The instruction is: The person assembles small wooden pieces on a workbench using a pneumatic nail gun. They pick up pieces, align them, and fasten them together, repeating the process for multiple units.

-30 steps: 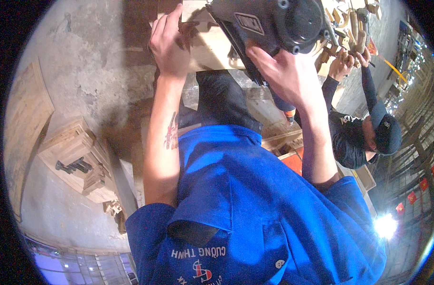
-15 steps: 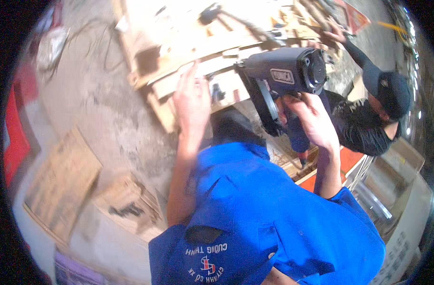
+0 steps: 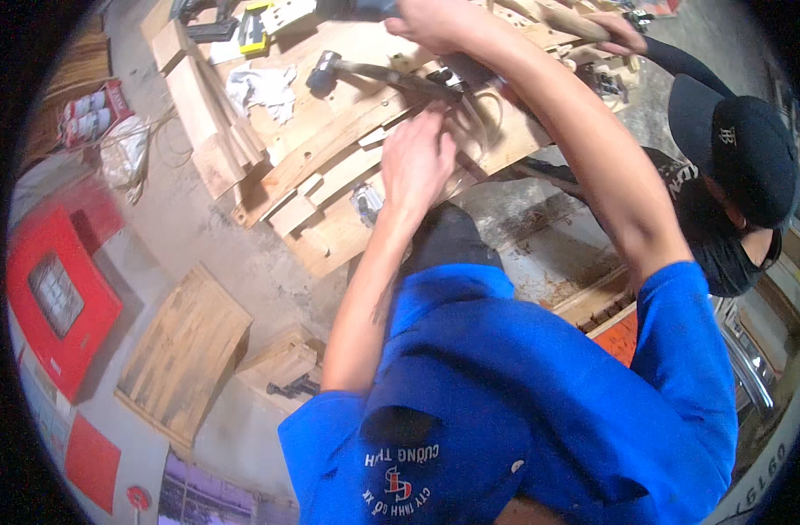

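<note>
The left hand [image 3: 415, 162] presses down on the pale wooden frame [image 3: 347, 166] lying on the concrete floor, fingers bent and bunched close together at a curved slat; whether they pinch anything small there I cannot tell. The frame is rough, unfinished timber, flat boards and arched pieces nailed across one another, and it fills the picture from ten o'clock to one o'clock. The right hand [image 3: 439, 22] is up at twelve o'clock, fingers wrapped tight around a dark tool whose body is cut off by the top edge, so its kind is hard to make out. A hammer [image 3: 330, 70] with a dull metal head and a wooden handle lies on the boards just beside that hand, next to a crumpled white rag [image 3: 262, 89]. At two o'clock a second person in a black cap [image 3: 737, 153] leans in, one hand on the frame's far edge. At eight o'clock a slatted wooden panel [image 3: 185, 354] lies flat, with a glossy red box [image 3: 59, 297] near it. The blue shirt [image 3: 522, 411] hides the floor below.
</note>
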Demonstrator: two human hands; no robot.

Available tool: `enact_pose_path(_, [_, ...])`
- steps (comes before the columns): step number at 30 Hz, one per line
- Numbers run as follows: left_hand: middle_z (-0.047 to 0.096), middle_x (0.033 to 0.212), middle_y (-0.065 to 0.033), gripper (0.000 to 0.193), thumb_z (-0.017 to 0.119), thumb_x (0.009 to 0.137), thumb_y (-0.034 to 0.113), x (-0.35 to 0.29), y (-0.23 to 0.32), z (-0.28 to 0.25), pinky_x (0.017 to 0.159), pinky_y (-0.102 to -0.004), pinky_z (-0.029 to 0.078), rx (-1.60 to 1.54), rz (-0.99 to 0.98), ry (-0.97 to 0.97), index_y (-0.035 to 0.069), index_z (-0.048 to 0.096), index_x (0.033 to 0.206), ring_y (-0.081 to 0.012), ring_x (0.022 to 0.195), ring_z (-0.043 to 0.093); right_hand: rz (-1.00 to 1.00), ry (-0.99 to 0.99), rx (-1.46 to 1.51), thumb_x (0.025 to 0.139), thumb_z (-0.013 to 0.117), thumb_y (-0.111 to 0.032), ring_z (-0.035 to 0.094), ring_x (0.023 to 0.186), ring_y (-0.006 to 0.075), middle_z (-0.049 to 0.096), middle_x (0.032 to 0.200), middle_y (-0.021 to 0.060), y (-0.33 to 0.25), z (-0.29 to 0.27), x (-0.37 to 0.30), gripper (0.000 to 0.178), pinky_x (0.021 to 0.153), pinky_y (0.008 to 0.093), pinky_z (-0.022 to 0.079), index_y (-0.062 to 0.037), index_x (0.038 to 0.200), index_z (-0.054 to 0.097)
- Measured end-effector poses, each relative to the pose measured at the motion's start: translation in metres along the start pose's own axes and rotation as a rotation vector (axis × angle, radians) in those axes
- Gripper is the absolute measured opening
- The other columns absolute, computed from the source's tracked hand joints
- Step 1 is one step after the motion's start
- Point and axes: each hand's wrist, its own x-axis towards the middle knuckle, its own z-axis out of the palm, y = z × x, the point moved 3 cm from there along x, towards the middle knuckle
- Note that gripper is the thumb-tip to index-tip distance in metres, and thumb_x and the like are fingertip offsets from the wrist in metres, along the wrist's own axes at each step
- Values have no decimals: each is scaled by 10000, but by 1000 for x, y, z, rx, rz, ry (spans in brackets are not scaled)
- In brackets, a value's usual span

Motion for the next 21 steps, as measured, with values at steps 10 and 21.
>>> enact_pose_path(10, [679, 1287, -212, 520, 685, 1006, 381, -160, -236, -83, 1026, -376, 471, -21, -890, 583, -72, 638, 1258, -279, 1218, 605, -195, 118, -327, 1016, 446, -151, 747, 961, 404, 742, 1074, 243, -26, 87, 63, 426, 813, 511, 597, 23, 1397, 523])
enact_pose_path(21, [690, 1170, -126, 581, 682, 1008, 397, -170, -242, -132, 665, -292, 619, -985, -1255, -65, -13, 562, 1402, -199, 824, 697, 9, -253, 524, 1032, 513, -523, 735, 763, 265, 741, 844, 171, -57, 193, -136, 568, 708, 392, 583, 2, 1064, 727])
